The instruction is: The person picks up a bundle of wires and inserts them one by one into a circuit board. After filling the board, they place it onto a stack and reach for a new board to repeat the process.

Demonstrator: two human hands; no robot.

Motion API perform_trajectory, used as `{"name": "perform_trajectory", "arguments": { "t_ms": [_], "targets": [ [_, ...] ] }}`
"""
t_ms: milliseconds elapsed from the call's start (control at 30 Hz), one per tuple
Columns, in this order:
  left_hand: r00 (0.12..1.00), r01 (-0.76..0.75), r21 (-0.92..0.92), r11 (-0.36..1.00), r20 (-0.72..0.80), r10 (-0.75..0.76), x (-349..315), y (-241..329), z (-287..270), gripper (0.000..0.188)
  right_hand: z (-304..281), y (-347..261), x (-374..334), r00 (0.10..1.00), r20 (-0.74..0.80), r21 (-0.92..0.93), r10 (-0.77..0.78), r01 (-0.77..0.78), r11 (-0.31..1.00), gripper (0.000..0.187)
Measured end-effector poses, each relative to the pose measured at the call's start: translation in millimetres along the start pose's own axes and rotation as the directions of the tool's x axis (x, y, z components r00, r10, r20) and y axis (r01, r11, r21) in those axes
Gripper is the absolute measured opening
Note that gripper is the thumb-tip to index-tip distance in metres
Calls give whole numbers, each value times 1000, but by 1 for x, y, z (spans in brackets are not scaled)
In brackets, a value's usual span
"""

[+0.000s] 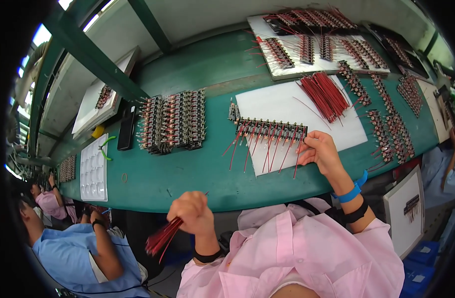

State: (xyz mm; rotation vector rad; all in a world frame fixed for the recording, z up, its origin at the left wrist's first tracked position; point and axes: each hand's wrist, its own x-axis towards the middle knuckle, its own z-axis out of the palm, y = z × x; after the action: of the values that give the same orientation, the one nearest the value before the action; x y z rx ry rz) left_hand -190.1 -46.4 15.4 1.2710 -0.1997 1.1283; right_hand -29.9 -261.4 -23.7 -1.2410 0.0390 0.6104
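Note:
My left hand (192,212) is closed around a bundle of thin red wires (163,239), held low off the front edge of the bench. With the fingers of my right hand (321,153) I grip the right end of a strip of small circuit boards (272,129). Red wires hang from the strip's near side, spread at different angles. Beneath and behind it lies a white foam sheet (260,107) on the green bench mat (217,186). A thick pile of red wires (324,98) rests on the sheet's far right part.
Stacked board strips (173,121) stand to the left, beside a black phone-like slab (127,128), green-handled cutters (106,147) and a white tray (94,169). Further strips (393,124) lie at right. A green post (96,54) rises at back left. A person in blue (83,253) sits at left.

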Motion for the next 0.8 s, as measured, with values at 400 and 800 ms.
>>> {"name": "perform_trajectory", "arguments": {
  "t_ms": [400, 800],
  "targets": [
    [939, 335, 154, 930, -136, -316, -34, -22, -16, 34, -2, -4, 3, 999, -39, -13, -25, 24, 1000, 9],
    [930, 365, 60, 929, -66, -361, -37, -32, -21, 35, 7, -41, 35, 994, 0, -66, -109, 109, 992, 12]
  ]
}}
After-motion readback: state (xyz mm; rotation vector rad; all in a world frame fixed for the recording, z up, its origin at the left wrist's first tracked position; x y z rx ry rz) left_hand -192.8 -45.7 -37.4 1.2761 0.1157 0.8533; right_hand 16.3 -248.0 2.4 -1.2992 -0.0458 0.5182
